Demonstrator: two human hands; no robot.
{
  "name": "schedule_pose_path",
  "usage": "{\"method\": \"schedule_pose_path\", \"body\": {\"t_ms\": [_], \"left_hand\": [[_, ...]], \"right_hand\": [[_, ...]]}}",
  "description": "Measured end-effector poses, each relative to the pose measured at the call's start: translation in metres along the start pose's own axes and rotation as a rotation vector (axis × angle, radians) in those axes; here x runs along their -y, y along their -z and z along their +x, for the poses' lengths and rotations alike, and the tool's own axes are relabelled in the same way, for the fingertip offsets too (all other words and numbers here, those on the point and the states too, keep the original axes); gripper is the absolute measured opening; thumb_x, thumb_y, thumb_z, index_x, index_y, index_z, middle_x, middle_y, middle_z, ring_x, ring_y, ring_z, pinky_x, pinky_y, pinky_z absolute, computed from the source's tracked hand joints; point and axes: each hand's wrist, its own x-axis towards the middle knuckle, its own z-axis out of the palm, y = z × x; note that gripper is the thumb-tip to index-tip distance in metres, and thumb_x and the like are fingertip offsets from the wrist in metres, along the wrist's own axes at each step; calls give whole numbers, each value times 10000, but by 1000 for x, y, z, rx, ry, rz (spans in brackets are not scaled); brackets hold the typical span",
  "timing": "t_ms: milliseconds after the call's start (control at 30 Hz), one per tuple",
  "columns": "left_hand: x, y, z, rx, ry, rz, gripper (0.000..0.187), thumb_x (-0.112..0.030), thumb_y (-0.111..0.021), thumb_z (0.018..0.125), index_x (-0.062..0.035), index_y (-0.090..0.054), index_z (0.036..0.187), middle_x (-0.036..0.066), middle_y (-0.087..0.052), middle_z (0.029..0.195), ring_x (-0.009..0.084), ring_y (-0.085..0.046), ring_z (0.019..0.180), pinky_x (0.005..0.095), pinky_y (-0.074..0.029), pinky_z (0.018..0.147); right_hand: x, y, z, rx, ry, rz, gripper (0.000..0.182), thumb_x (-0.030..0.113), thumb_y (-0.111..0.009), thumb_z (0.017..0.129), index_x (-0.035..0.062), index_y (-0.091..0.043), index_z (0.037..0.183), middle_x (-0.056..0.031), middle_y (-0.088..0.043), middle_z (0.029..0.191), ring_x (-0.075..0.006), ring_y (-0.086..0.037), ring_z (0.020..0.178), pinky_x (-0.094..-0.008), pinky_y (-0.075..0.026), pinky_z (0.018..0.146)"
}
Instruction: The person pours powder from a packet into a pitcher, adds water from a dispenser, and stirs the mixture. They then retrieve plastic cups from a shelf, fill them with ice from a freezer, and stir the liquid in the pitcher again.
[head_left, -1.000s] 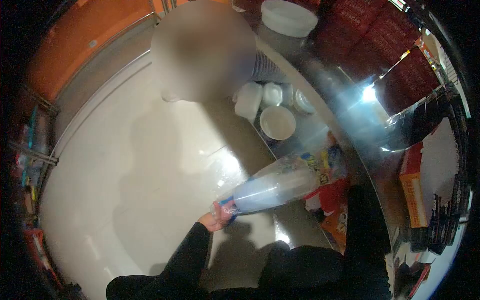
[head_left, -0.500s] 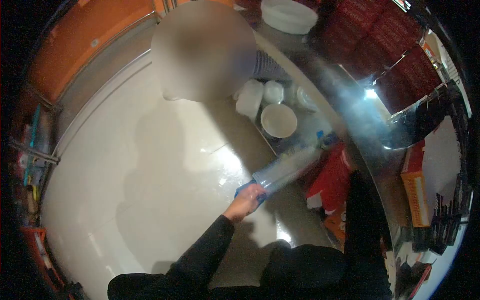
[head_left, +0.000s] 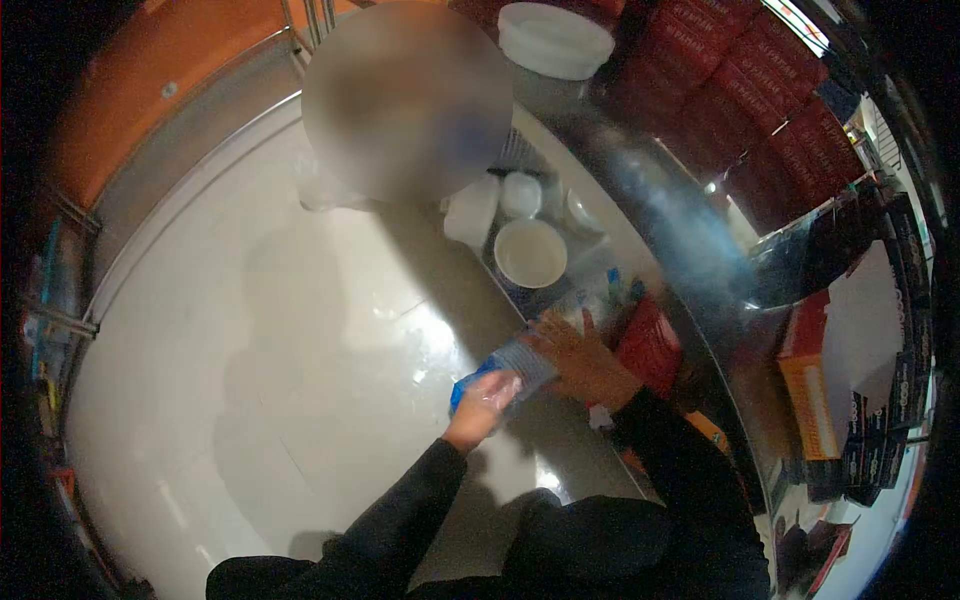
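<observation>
My left hand (head_left: 482, 405) grips the blue end of a long clear plastic sleeve of stacked cups (head_left: 515, 362). The sleeve points away to the upper right, under a metal counter (head_left: 640, 215). My right hand (head_left: 580, 358) rests on the sleeve's far part with fingers spread, next to a red package (head_left: 650, 345). Both arms wear black sleeves.
White bowls and containers (head_left: 528, 252) sit on a low shelf beyond my hands. Another person stands close ahead at the top. Red boxes (head_left: 760, 110) line the counter's far side. An orange box (head_left: 805, 385) stands at the right. Pale floor (head_left: 250, 330) fills the left.
The sleeve of cups has slid farther under the counter and looks shorter. My left hand moved up and right with it. My right hand has come into view and landed on the sleeve.
</observation>
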Motion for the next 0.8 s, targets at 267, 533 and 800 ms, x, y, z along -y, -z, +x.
{"method": "schedule_pose_path", "body": {"t_ms": [267, 533, 800], "left_hand": [[-6, -2, 7, 50, 10, -1, 240, -186, -608, 947, 7, -640, 1086, 79, -682, 990, 155, -610, 943, 309, -484, 833], [-3, -27, 2, -215, 57, -69, 159, -124, -642, 868, -22, -621, 988, 66, -662, 870, 136, -609, 794, 302, -491, 712], [1, -24, -12, -315, -151, 71, 121, -97, -627, 866, -33, -559, 943, 79, -611, 771, 167, -568, 687, 321, -469, 637]], "right_hand": [[17, 2, 4, -62, -84, -32, 987, 449, -784, 681, 240, -278, 1502, -116, -308, 1518, -357, -264, 1414, -781, -178, 1009], [20, -25, 10, -169, 13, -153, 655, 465, -597, 826, 240, -436, 1419, -56, -362, 1510, -379, -338, 1373, -838, -96, 983], [14, 3, 4, -46, -111, -86, 836, 431, -749, 661, 160, -451, 1393, -36, -371, 1498, -327, -292, 1401, -796, -106, 1032]]}}
